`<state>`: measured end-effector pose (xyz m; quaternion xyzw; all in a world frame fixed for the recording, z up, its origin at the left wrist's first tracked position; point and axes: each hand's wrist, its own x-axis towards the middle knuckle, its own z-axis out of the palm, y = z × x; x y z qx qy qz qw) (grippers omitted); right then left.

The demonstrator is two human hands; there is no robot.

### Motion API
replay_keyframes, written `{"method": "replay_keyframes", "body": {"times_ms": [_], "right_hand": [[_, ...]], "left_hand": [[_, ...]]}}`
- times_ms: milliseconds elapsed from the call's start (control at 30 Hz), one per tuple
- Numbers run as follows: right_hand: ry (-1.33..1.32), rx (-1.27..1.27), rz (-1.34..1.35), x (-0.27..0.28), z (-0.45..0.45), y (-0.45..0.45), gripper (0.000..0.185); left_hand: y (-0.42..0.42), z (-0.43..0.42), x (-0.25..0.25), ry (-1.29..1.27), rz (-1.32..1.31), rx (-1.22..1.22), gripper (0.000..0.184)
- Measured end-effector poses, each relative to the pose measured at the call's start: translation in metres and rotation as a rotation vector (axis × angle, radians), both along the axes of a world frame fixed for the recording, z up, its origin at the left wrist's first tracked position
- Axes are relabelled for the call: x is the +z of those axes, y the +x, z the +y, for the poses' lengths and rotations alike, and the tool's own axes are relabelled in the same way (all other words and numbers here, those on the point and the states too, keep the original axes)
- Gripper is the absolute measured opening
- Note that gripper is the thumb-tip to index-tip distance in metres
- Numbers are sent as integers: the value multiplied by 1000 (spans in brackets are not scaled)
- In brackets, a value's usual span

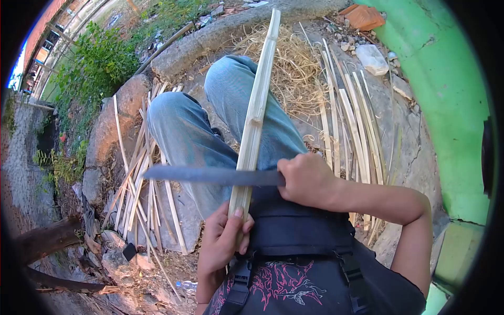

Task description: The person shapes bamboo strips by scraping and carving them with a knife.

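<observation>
My left hand is closed around the near end of a long split bamboo strip, thumb on top. The strip slants up and away across my jeans, and a node shows near its middle. In my right hand is a machete, its handle hidden by the fist. The long dark blade points left and lies across the strip just beyond my left hand. Whether its edge bites into the bamboo I cannot tell.
Thin bamboo strips lie on the concrete to the right, and more bamboo strips to the left. Curled shavings are heaped beyond my knees. A green wall borders the right side; a log lies at lower left.
</observation>
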<state>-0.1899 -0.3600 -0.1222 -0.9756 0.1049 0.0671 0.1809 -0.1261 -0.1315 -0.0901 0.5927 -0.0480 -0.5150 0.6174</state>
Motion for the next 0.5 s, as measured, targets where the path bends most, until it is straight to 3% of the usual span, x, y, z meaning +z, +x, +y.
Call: {"method": "replay_keyframes", "body": {"times_ms": [33,67,100,267,300,467,500], "right_hand": [[15,66,4,-1,4,-1,24],[25,-49,-67,-16,-14,6,24],[72,-328,-30,-23,-35,19,22],[-65,-35,-30,-12,-5,0,22],[40,75,-12,-3,6,-5,24],[36,-396,56,-34,-68,26,24],[12,-321,11,-28,-67,29,24]], "left_hand": [[0,2,0,18,4,1,34],[0,2,-3,2,-3,-6,34],[0,1,-10,-13,-6,-10,34],[0,4,-2,-32,15,4,35],[0,5,-1,-27,20,10,35],[-2,4,-4,-48,-12,-13,36],[4,1,-5,-59,-3,3,36]]}}
